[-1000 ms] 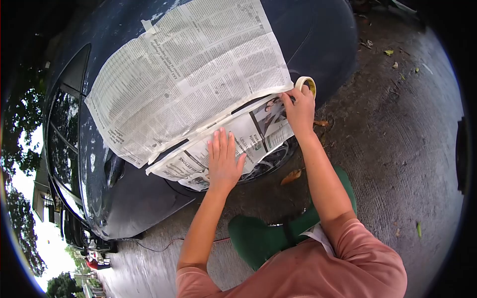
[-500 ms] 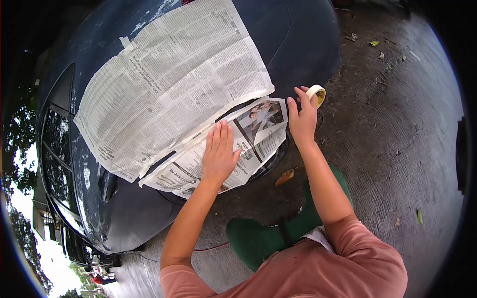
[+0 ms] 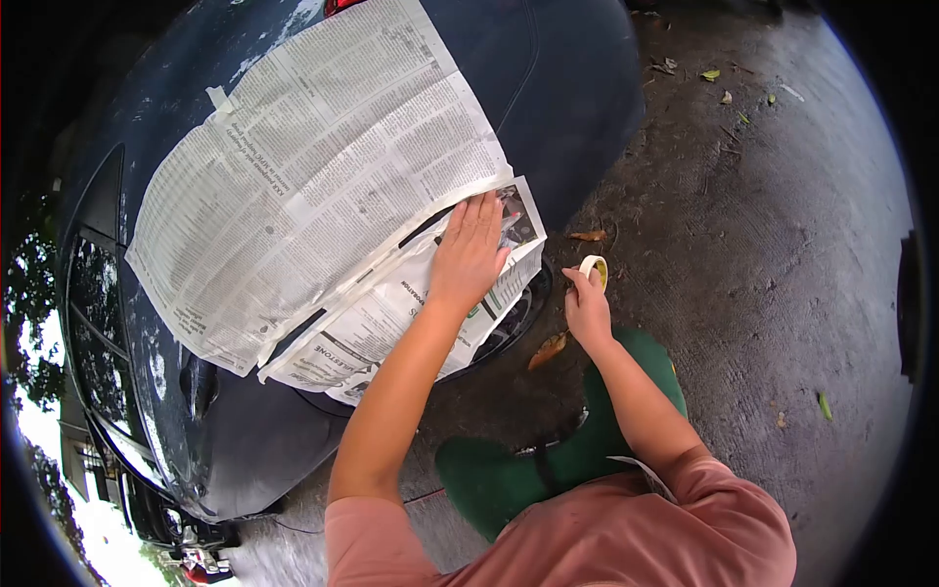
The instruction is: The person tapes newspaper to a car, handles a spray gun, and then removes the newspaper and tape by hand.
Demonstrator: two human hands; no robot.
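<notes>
My left hand [image 3: 471,256] lies flat with fingers stretched on the lower newspaper sheet [image 3: 391,318], close to its upper edge. This sheet hangs over the wheel area of a dark blue car [image 3: 572,88]. Above it, a larger newspaper sheet [image 3: 323,166] covers the body panel, and narrow dark gaps show between the two. My right hand [image 3: 589,311] is closed on a roll of masking tape [image 3: 593,266], held off the car to the right of the lower sheet. Part of the tire [image 3: 518,318] shows below the paper.
A small tape piece [image 3: 221,99] sticks at the upper sheet's left edge. Dry leaves [image 3: 548,350] lie on the concrete ground [image 3: 753,293]. Green trousers [image 3: 499,479] show at my knees. Another vehicle [image 3: 161,514] stands at the lower left.
My left hand has slid up and right along the lower sheet's edge. My right hand has moved away from the sheet's right corner, down toward me, with the tape roll.
</notes>
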